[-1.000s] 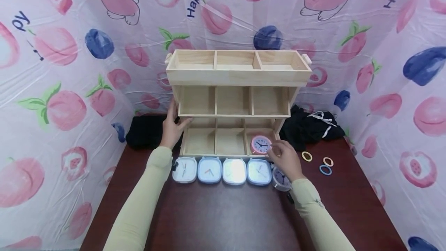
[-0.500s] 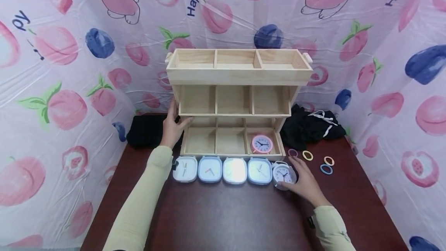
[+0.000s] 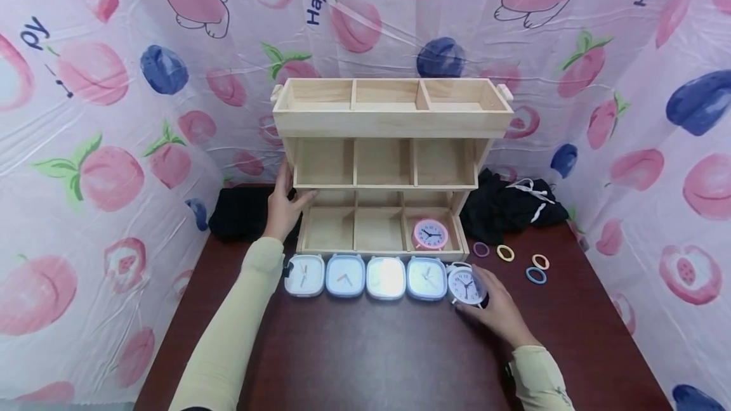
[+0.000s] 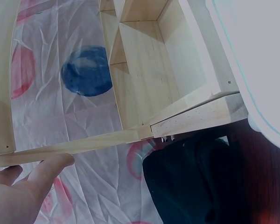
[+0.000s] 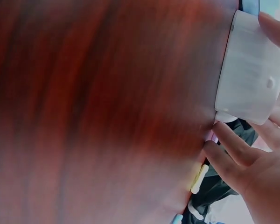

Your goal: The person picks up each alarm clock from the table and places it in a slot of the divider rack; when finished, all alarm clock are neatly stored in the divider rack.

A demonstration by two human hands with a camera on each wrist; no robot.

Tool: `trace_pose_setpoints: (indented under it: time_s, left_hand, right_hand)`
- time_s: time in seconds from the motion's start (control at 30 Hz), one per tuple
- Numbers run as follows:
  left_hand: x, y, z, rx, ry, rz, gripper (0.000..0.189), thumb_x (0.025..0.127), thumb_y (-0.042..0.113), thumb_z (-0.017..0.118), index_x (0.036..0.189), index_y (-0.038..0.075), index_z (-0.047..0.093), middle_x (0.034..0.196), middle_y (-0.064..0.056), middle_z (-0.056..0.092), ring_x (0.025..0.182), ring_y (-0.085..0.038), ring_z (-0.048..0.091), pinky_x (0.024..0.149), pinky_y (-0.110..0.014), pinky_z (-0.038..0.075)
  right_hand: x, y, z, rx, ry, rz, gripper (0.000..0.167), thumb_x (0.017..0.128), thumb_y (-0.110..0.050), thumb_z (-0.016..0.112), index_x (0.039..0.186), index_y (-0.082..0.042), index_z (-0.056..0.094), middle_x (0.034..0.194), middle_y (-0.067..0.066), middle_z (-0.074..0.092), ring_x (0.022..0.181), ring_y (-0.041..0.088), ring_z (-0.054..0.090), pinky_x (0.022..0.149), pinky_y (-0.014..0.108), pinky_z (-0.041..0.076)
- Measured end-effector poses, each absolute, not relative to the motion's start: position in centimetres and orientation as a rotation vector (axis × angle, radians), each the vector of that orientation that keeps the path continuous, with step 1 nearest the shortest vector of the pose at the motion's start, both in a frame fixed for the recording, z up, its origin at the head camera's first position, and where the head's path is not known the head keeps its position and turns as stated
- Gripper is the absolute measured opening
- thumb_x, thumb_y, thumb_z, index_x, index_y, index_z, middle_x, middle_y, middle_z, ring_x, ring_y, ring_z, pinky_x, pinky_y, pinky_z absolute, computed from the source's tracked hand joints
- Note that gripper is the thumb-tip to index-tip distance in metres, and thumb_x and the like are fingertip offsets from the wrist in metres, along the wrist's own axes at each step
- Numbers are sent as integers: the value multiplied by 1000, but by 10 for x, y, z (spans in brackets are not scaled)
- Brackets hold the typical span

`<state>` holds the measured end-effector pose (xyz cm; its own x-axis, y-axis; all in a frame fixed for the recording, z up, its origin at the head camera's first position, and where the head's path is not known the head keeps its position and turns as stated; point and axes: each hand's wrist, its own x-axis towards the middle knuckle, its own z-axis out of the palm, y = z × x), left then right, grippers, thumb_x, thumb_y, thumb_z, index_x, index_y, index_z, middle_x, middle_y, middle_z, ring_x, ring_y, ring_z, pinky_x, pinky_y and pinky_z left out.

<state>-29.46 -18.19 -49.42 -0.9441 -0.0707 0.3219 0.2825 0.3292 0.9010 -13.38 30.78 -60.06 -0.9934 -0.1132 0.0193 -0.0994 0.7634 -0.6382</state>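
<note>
In the head view my right hand (image 3: 499, 313) holds a round white alarm clock (image 3: 466, 287) at its right side, at the row's right end. The right wrist view shows that clock (image 5: 252, 67) between thumb and fingers, its base at the dark table. The other fingers (image 5: 228, 168) spread loosely below it. My left hand (image 3: 281, 208) rests at the left side of a tiered wooden organizer (image 3: 388, 125), thumb and fingers spread apart. In the left wrist view its thumb (image 4: 53, 163) touches a wooden side strip (image 4: 93, 142). A pink alarm clock (image 3: 431, 234) sits in the bottom tier's right compartment.
Several square clocks (image 3: 345, 276) lie in a row before the organizer. Colored rings (image 3: 505, 253) lie to the right. Black cloth (image 3: 240, 214) is on the left, and a black drawstring bag (image 3: 502, 208) on the right. Fruit-print sheeting surrounds the table (image 3: 377, 354).
My right hand has left the pink clock and moved right and down to the white alarm clock, which now faces more upward. My left hand stays at the organizer.
</note>
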Motion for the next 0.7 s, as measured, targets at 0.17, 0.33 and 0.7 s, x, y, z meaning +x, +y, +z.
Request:
trace_pose_setpoints:
  time_s: [0.17,0.33,0.7]
  left_hand:
    - [-295,-181,-494,-184,-2292,-1655,104,97,20,81,172,43,12,177,0,28,159,-34,38,123,-60,41]
    - [-294,-180,-494,-174,-2299,-1655,102,97,22,81,171,45,14,177,0,29,159,-32,39,123,-60,42]
    - [-294,-182,-494,-188,-2296,-1635,101,97,22,81,170,45,15,177,3,28,160,-32,38,124,-60,41]
  right_hand:
    - [-134,310,-599,-158,2925,-1070,102,83,-43,93,162,-4,42,162,26,45,149,49,42,119,74,36]
    - [-133,311,-597,-141,2935,-1063,101,82,-43,94,161,-6,45,161,26,48,146,49,44,119,73,36]
    - [-133,308,-596,-82,3024,-976,99,75,-46,97,156,-7,54,154,24,57,136,46,53,113,68,44]
